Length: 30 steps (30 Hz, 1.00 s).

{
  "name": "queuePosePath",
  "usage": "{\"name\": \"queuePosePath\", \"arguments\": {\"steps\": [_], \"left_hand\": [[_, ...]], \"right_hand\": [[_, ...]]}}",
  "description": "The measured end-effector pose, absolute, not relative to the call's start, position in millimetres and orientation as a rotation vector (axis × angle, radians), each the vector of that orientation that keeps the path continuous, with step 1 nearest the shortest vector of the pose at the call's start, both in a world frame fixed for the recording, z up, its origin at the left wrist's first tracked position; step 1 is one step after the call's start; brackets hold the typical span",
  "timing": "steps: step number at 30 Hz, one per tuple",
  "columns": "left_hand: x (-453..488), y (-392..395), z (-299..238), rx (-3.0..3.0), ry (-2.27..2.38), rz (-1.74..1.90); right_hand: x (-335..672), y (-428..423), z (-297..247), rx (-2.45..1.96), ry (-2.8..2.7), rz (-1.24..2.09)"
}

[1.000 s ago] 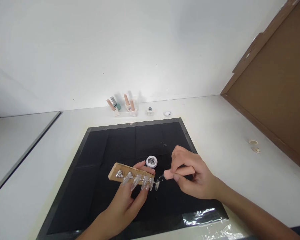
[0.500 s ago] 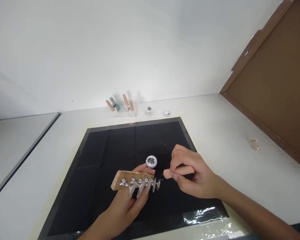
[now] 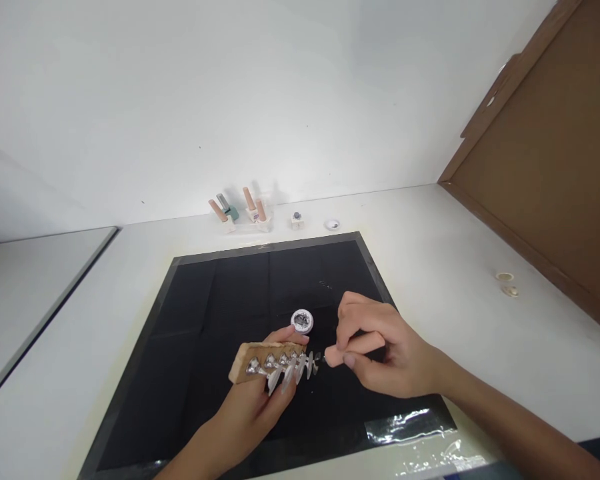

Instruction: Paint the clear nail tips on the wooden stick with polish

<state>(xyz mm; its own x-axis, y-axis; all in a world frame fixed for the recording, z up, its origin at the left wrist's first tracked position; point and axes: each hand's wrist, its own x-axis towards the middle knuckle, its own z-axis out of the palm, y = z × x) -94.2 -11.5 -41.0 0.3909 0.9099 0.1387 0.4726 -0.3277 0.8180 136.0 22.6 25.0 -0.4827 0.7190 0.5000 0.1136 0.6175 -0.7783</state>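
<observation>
My left hand [image 3: 253,417] is closed around a tan bar-shaped nail tip stand [image 3: 245,360], which it holds tilted over the black mat. Silver mounts along the bar carry a row of clear false nail tips [image 3: 289,375] pointing towards me. Between thumb and fingers, my right hand [image 3: 387,350] grips a nail polish brush by its peach cap [image 3: 363,345]. The dark brush end is beside the farthest nail tip; whether they touch, I cannot tell. A small round white jar [image 3: 302,321] with silver flakes lies right by my left fingertips.
The black mat [image 3: 180,373] is taped to a white table. At the back, nail polish bottles [image 3: 261,212] stand in a clear holder, beside a small white bottle [image 3: 297,221] and a white lid [image 3: 332,225]. Two small round pieces [image 3: 505,277] lie right, near a brown cardboard panel [image 3: 545,153].
The brush in my right hand has moved slightly left and down, up to the end nail tip. The nail tip stand has shifted and turned a little to the right.
</observation>
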Motion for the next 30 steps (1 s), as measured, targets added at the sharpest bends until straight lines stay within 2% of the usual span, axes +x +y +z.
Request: {"name": "queuePosePath", "arguments": {"steps": [10, 16, 23, 30], "left_hand": [[-93.5, -13.9, -43.8, 1.868, 1.178, 0.833], [-87.6, -12.1, -38.8, 1.544, 1.017, 0.843], [-81.5, -10.8, -23.9, 1.253, 0.922, 0.893], [-82.0, -6.8, -20.4, 1.154, 0.885, 0.892]], "right_hand": [[137.9, 22.4, 22.4, -0.815, -1.943, 0.866], [135.3, 19.2, 23.8, -0.639, -1.989, 0.969], [135.7, 19.2, 22.7, -0.881, -1.817, 0.96], [134.6, 14.7, 19.1, -0.752, -1.886, 1.049]]}}
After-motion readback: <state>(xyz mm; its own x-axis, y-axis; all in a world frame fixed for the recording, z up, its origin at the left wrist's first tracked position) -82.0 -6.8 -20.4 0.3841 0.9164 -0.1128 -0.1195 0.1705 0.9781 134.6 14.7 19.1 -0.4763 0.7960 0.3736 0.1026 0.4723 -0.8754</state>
